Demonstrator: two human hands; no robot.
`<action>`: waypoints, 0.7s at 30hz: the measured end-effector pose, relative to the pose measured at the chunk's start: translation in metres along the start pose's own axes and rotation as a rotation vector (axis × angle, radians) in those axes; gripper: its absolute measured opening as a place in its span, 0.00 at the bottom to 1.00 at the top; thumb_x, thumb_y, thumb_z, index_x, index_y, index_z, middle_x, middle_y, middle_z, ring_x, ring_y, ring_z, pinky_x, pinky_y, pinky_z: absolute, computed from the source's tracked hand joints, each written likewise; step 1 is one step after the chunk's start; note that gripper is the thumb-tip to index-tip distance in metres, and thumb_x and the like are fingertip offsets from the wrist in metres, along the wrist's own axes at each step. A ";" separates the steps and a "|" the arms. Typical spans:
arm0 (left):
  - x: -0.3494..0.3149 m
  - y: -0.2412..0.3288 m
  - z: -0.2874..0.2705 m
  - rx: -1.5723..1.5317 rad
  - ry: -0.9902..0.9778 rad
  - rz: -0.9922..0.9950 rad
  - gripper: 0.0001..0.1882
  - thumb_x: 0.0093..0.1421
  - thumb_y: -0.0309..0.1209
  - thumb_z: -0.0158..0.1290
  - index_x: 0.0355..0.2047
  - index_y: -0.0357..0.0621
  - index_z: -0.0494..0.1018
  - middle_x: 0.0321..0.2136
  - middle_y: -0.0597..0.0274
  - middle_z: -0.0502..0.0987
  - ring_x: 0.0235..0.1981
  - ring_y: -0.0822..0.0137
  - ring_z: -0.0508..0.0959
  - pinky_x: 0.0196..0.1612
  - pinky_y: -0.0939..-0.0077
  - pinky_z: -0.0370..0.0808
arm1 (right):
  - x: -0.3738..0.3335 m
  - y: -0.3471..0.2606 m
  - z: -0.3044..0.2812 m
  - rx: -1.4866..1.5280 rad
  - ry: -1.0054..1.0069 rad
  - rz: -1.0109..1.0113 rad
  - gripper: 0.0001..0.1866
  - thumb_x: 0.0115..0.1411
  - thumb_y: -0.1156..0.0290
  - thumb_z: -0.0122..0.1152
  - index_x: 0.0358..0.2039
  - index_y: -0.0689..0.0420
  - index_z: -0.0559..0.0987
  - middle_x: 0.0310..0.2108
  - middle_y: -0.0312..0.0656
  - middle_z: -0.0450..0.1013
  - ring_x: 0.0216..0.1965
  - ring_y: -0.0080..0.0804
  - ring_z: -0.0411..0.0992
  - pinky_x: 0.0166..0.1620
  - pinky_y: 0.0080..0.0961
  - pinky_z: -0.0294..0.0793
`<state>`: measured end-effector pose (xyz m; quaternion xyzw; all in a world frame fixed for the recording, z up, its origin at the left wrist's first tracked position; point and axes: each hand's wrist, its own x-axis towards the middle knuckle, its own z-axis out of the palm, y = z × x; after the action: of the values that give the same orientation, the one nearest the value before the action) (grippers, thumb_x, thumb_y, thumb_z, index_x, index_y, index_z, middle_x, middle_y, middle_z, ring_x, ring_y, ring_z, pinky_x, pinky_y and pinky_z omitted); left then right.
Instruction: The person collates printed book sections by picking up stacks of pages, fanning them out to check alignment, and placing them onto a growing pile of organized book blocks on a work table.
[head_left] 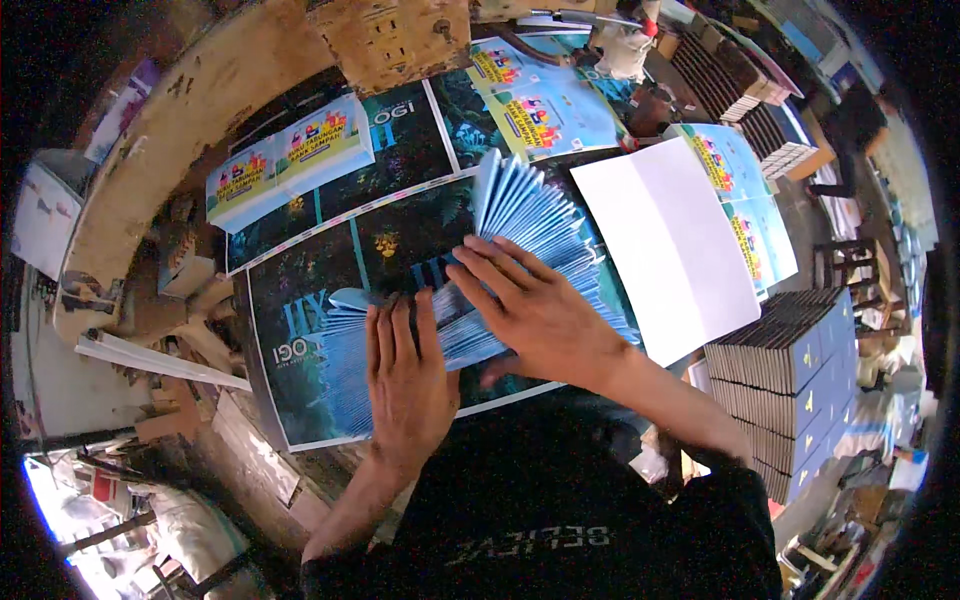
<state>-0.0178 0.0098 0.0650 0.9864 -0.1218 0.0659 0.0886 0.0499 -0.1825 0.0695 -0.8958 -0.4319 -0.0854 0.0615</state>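
Note:
A long fanned row of folded light-blue sheets point(535, 215) lies across dark printed posters on the table. My left hand point(408, 375) rests on the nearer left part of the fan, its fingers stretched out and lying side by side. My right hand point(545, 315) lies across the middle of the fan, fingers extended and slightly apart, its thumb toward my left hand. Neither hand is wrapped round anything. Both palms hide the part of the sheets beneath them.
A blank white sheet point(665, 245) lies to the right, partly over printed blue-and-yellow sheets point(755, 215). More printed covers point(290, 160) sit at the far left. Stacked blue-covered books point(780, 385) stand at the right. A wooden block point(390, 40) stands at the back.

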 end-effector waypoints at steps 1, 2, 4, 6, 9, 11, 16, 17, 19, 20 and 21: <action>0.002 -0.003 -0.002 -0.013 -0.007 0.024 0.47 0.49 0.30 0.67 0.65 0.29 0.57 0.55 0.37 0.65 0.61 0.38 0.65 0.71 0.45 0.55 | -0.006 0.003 -0.005 0.075 0.054 -0.036 0.47 0.48 0.46 0.69 0.61 0.67 0.70 0.62 0.52 0.67 0.70 0.48 0.58 0.74 0.43 0.53; 0.004 -0.005 -0.004 -0.025 -0.018 0.053 0.47 0.49 0.32 0.68 0.65 0.28 0.57 0.55 0.37 0.65 0.61 0.38 0.65 0.71 0.45 0.55 | -0.008 0.002 -0.004 0.115 0.081 -0.047 0.45 0.51 0.45 0.65 0.60 0.67 0.71 0.62 0.52 0.67 0.70 0.49 0.58 0.74 0.44 0.53; 0.008 -0.006 -0.005 -0.052 0.009 0.060 0.48 0.49 0.34 0.69 0.65 0.28 0.57 0.55 0.37 0.65 0.61 0.39 0.66 0.71 0.45 0.56 | -0.010 0.001 0.001 0.101 0.124 -0.043 0.48 0.51 0.39 0.59 0.61 0.67 0.71 0.63 0.53 0.66 0.71 0.50 0.56 0.74 0.45 0.52; 0.013 -0.005 -0.005 -0.081 0.038 0.075 0.49 0.48 0.36 0.70 0.65 0.29 0.57 0.55 0.38 0.65 0.61 0.39 0.66 0.71 0.45 0.56 | -0.009 0.001 0.007 0.043 0.141 -0.014 0.53 0.48 0.34 0.57 0.62 0.68 0.70 0.63 0.53 0.65 0.72 0.51 0.54 0.74 0.45 0.51; 0.016 -0.010 -0.001 -0.106 0.034 0.043 0.51 0.46 0.40 0.72 0.64 0.29 0.58 0.54 0.39 0.66 0.60 0.39 0.67 0.70 0.45 0.57 | -0.006 0.007 0.012 0.030 0.175 -0.067 0.50 0.53 0.34 0.56 0.61 0.67 0.70 0.60 0.53 0.67 0.70 0.50 0.57 0.73 0.45 0.53; 0.012 -0.018 0.007 -0.030 0.005 0.060 0.49 0.44 0.42 0.73 0.60 0.31 0.61 0.51 0.41 0.68 0.57 0.42 0.69 0.65 0.47 0.63 | -0.006 0.008 0.008 0.065 0.180 -0.081 0.47 0.55 0.36 0.56 0.60 0.67 0.71 0.58 0.53 0.68 0.69 0.50 0.59 0.73 0.45 0.54; 0.022 -0.025 0.008 -0.010 0.044 0.143 0.39 0.44 0.45 0.73 0.47 0.36 0.65 0.43 0.47 0.73 0.48 0.48 0.75 0.52 0.54 0.70 | -0.007 0.011 0.012 0.056 0.187 -0.130 0.41 0.61 0.43 0.57 0.60 0.67 0.71 0.54 0.51 0.70 0.62 0.48 0.65 0.68 0.44 0.62; 0.025 -0.026 0.007 -0.010 0.032 0.153 0.36 0.44 0.46 0.73 0.43 0.38 0.66 0.40 0.49 0.74 0.44 0.50 0.77 0.47 0.57 0.72 | -0.005 0.011 0.014 0.026 0.164 -0.142 0.38 0.60 0.45 0.59 0.58 0.66 0.73 0.51 0.49 0.70 0.60 0.46 0.67 0.67 0.43 0.63; 0.025 -0.031 0.013 0.037 0.124 0.201 0.35 0.44 0.45 0.73 0.42 0.39 0.66 0.38 0.50 0.75 0.41 0.50 0.78 0.46 0.57 0.73 | -0.004 0.010 0.016 -0.004 0.141 -0.157 0.35 0.60 0.47 0.60 0.56 0.65 0.75 0.48 0.48 0.71 0.57 0.44 0.68 0.66 0.41 0.65; 0.026 -0.033 0.015 0.082 0.217 0.251 0.33 0.45 0.45 0.72 0.40 0.39 0.66 0.36 0.50 0.76 0.39 0.50 0.79 0.45 0.58 0.74 | -0.005 0.010 0.019 -0.063 0.127 -0.174 0.34 0.59 0.47 0.62 0.54 0.65 0.77 0.47 0.46 0.71 0.56 0.42 0.68 0.65 0.41 0.65; 0.028 -0.033 0.014 0.084 0.218 0.248 0.33 0.45 0.45 0.72 0.40 0.39 0.66 0.36 0.50 0.76 0.39 0.50 0.79 0.45 0.58 0.74 | -0.005 0.010 0.019 -0.122 0.113 -0.192 0.33 0.58 0.48 0.63 0.52 0.64 0.78 0.46 0.45 0.71 0.54 0.41 0.68 0.64 0.40 0.66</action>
<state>0.0187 0.0325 0.0505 0.9537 -0.2293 0.1879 0.0510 0.0563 -0.1890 0.0490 -0.8461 -0.5056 -0.1675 0.0226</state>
